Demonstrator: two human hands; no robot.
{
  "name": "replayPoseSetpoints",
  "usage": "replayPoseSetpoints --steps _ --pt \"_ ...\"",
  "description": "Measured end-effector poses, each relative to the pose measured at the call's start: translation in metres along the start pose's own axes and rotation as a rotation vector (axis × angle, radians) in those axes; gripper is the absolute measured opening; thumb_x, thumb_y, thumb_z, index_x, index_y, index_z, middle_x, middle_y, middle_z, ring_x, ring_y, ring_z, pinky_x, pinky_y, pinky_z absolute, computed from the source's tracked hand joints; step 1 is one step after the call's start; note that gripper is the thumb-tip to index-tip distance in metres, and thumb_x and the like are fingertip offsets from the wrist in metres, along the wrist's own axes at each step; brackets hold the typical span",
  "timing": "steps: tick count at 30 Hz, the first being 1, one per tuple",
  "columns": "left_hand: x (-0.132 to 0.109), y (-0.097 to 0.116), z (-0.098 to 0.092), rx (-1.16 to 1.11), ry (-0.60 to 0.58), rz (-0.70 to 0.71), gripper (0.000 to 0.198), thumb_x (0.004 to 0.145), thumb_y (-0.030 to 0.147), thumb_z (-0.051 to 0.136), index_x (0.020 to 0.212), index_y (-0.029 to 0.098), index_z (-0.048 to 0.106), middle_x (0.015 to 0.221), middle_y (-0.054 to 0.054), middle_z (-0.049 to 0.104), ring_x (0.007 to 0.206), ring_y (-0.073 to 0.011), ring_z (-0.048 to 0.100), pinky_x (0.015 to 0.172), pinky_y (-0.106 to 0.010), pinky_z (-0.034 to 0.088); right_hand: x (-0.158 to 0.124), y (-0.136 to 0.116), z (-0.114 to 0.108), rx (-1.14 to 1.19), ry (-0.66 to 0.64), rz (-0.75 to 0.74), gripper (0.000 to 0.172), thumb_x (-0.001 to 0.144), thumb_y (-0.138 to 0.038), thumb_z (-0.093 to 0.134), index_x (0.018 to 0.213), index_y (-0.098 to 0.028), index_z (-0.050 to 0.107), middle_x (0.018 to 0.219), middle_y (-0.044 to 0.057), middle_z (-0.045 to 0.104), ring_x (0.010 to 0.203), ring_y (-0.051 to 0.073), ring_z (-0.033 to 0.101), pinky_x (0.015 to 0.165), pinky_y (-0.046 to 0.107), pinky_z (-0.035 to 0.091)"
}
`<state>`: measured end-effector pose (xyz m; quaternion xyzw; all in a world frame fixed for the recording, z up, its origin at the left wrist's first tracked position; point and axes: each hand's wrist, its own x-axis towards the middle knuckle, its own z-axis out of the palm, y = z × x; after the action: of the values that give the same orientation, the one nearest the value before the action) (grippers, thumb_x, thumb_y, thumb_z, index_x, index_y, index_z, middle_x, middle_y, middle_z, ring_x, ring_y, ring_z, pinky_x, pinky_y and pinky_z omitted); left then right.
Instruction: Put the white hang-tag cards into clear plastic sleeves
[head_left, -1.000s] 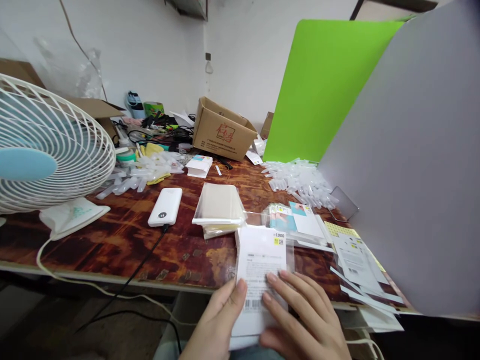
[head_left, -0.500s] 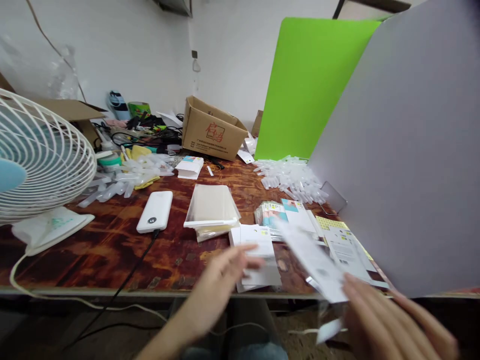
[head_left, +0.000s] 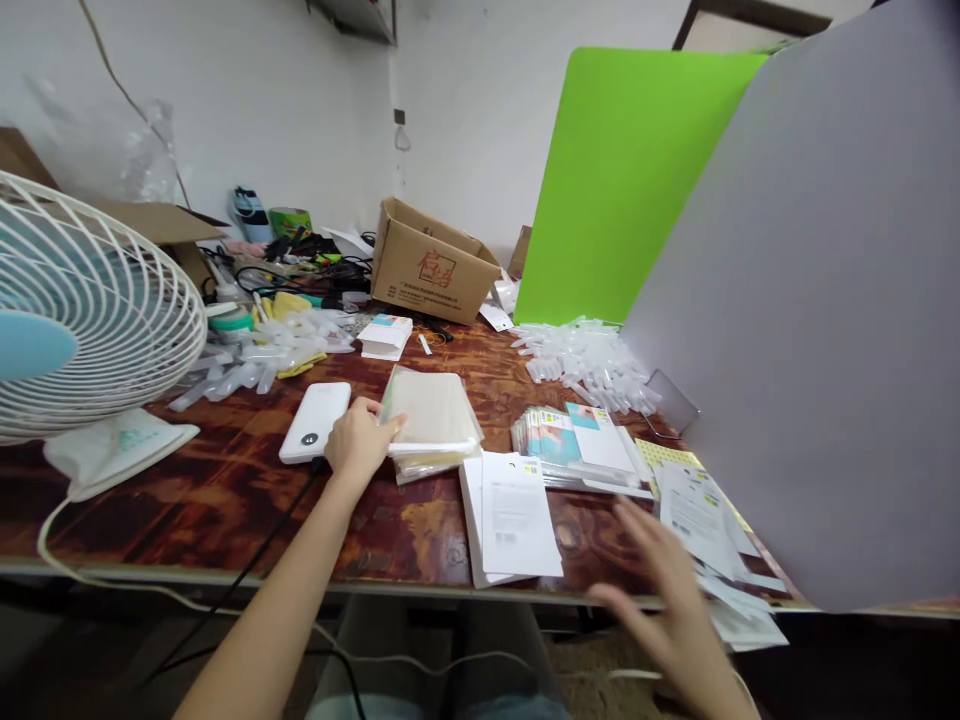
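At the left edge of a stack of clear plastic bags (head_left: 435, 405), my left hand (head_left: 362, 440) is closed, with its thumb over the edge of a bag. My right hand (head_left: 664, 590) hovers over the table's front edge, fingers apart and holding nothing. Between the two lies a pile of white printed cards (head_left: 517, 520), the top one slightly askew. Beyond my right hand rests a row of packed cards (head_left: 551, 440) with blue and pink pictures. Loose white slips (head_left: 742, 610) lie to its right, hanging over the front edge.
A white power bank (head_left: 319, 415) with a black cable lies left of the bags, beside a fan (head_left: 97, 320). Heaps of translucent plastic pieces (head_left: 589, 360) lie further back. A cardboard box (head_left: 435, 265) stands behind, and a green and grey partition (head_left: 630, 180) borders the right.
My left hand has moved left from the card pile to the bags. My right hand has let go of the white card and slip and moved left.
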<state>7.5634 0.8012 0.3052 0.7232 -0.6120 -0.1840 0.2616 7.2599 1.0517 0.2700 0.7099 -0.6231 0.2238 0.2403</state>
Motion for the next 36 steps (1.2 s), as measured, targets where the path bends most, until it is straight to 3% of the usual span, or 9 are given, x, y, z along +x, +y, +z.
replayPoseSetpoints --steps 1,5,10,15,19,23,27,30,36 --pt "-0.002 0.001 0.000 0.005 0.023 0.007 0.035 0.071 0.049 0.066 0.096 0.025 0.062 0.099 -0.010 0.072 0.096 -0.0357 0.065 0.072 -0.040 0.047 0.011 -0.020 0.005 -0.002 -0.045 -0.097 0.070 0.088 -0.057 0.051 0.141 -0.014 0.039 0.141 0.013 0.048 0.128 0.028 0.046 0.098 0.041 0.041" --pt "-0.003 0.002 -0.002 -0.002 0.083 0.056 0.026 0.070 0.043 0.069 0.090 0.026 0.066 0.090 -0.006 0.074 0.087 -0.0325 0.065 0.066 -0.037 0.044 0.034 -0.063 0.022 -0.025 -0.059 -0.384 0.041 0.093 -0.026 0.049 0.134 -0.028 0.050 0.142 -0.003 0.049 0.129 0.023 0.045 0.108 0.041 0.026" --pt "0.000 -0.002 -0.001 -0.093 0.166 0.146 0.020 0.075 0.040 0.065 0.086 0.024 0.072 0.078 -0.005 0.071 0.077 -0.0281 0.064 0.067 -0.036 0.045 0.026 -0.069 0.021 0.128 0.133 -0.199 0.037 0.092 -0.013 0.043 0.120 -0.027 0.063 0.129 0.002 0.061 0.119 0.021 0.054 0.099 0.038 0.034" --pt "-0.006 -0.003 0.000 -0.210 0.345 0.295 0.026 0.081 0.031 0.058 0.097 0.019 0.074 0.096 -0.012 0.066 0.099 -0.0307 0.057 0.088 -0.043 0.045 0.034 -0.083 -0.003 0.143 0.438 -0.226 0.028 0.084 -0.002 0.053 0.106 -0.010 0.068 0.104 0.014 0.071 0.104 0.025 0.063 0.085 0.036 0.047" --pt "-0.028 0.006 -0.008 -0.342 0.405 0.437 0.035 0.091 0.030 0.044 0.107 0.014 0.070 0.118 -0.015 0.062 0.114 -0.0270 0.054 0.102 -0.042 0.040 0.046 -0.102 -0.016 0.254 0.450 -0.278 0.025 0.094 -0.014 0.043 0.098 -0.010 0.068 0.098 0.011 0.072 0.108 0.026 0.063 0.083 0.035 0.053" --pt "-0.045 0.012 -0.009 -0.433 0.369 0.498 0.043 0.096 0.033 0.034 0.121 0.012 0.063 0.128 -0.014 0.062 0.119 -0.0217 0.056 0.105 -0.036 0.041 0.055 -0.118 -0.015 0.262 0.448 -0.321 0.026 0.095 -0.012 0.041 0.094 -0.012 0.067 0.102 0.008 0.072 0.115 0.028 0.060 0.086 0.037 0.054" --pt "-0.033 0.007 0.005 -0.441 0.314 0.428 0.040 0.092 0.029 0.039 0.115 0.011 0.067 0.120 -0.017 0.067 0.113 -0.0277 0.060 0.102 -0.044 0.044 0.066 -0.122 -0.008 0.275 0.395 -0.389 0.022 0.091 -0.008 0.047 0.099 -0.007 0.067 0.103 0.012 0.072 0.116 0.032 0.059 0.082 0.039 0.057" --pt "-0.022 0.003 0.010 -0.436 0.341 0.363 0.039 0.090 0.028 0.042 0.114 0.011 0.068 0.129 -0.018 0.062 0.122 -0.0309 0.053 0.107 -0.048 0.037 0.073 -0.121 -0.004 0.269 0.414 -0.392 0.023 0.090 -0.005 0.045 0.096 -0.006 0.067 0.098 0.013 0.072 0.114 0.031 0.060 0.079 0.037 0.058" --pt "-0.027 0.004 -0.002 -0.448 0.355 0.344 0.041 0.091 0.031 0.044 0.124 0.017 0.063 0.148 -0.013 0.043 0.132 -0.0299 0.039 0.113 -0.045 0.027 0.078 -0.116 -0.002 0.286 0.448 -0.400 0.025 0.088 -0.001 0.044 0.099 -0.005 0.067 0.100 0.015 0.072 0.116 0.032 0.059 0.079 0.038 0.058"
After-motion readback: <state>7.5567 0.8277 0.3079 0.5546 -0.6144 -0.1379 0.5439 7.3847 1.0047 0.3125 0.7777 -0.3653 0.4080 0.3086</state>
